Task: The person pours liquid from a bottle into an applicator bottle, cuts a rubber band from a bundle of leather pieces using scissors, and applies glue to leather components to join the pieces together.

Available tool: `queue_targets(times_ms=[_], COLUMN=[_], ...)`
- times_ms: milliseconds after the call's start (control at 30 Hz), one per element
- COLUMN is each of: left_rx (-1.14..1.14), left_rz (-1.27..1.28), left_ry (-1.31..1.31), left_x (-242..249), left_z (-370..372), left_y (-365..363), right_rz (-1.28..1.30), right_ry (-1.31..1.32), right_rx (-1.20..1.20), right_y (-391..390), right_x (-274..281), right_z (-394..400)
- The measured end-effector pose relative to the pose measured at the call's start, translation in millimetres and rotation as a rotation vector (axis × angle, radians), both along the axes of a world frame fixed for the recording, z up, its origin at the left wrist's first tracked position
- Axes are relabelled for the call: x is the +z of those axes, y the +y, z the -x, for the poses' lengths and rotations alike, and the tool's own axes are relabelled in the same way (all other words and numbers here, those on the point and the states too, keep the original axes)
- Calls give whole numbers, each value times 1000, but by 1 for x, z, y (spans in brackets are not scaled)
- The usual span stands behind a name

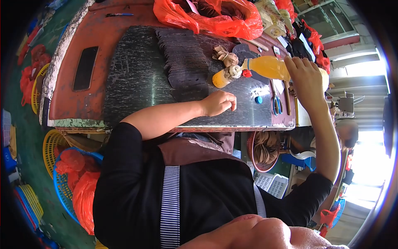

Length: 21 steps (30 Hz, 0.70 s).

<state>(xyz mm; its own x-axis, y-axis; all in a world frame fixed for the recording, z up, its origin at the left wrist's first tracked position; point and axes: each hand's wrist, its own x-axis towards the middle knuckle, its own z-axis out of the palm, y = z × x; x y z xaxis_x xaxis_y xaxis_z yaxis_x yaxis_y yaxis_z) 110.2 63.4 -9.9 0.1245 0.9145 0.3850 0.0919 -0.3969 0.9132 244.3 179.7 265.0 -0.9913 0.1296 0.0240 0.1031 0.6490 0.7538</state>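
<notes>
My right hand (306,81) grips a large clear plastic bottle (267,67) of yellow liquid near its base. The bottle lies tipped almost level, its mouth at the crusted whitish neck of a small jar (220,79) with orange-yellow contents. Whether liquid is flowing cannot be made out. My left hand (219,103) rests on the dark board, fingers curled, with nothing visible in it. A blue bottle cap (258,99) sits to the right of that hand. Left of the jar, overlapping dark flat pieces (182,60) form a long row.
Blue-handled scissors (277,103) lie at the right of the dark marbled board (132,79). Crumpled brown pieces (226,56) are behind the jar. A red plastic bag (232,23) is at the back, a dark phone-like slab (86,68) on the left. Baskets (62,182) stand below.
</notes>
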Motion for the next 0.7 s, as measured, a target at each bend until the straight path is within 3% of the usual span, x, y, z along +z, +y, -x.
queue_targets(times_ms=[700], left_rx=[-1], left_rz=[17], left_ry=[2], left_x=[1], left_z=[0], left_y=[0], right_rz=[-9], right_ry=[-14], right_rx=[-31], right_y=[0], right_x=[1], right_z=[0])
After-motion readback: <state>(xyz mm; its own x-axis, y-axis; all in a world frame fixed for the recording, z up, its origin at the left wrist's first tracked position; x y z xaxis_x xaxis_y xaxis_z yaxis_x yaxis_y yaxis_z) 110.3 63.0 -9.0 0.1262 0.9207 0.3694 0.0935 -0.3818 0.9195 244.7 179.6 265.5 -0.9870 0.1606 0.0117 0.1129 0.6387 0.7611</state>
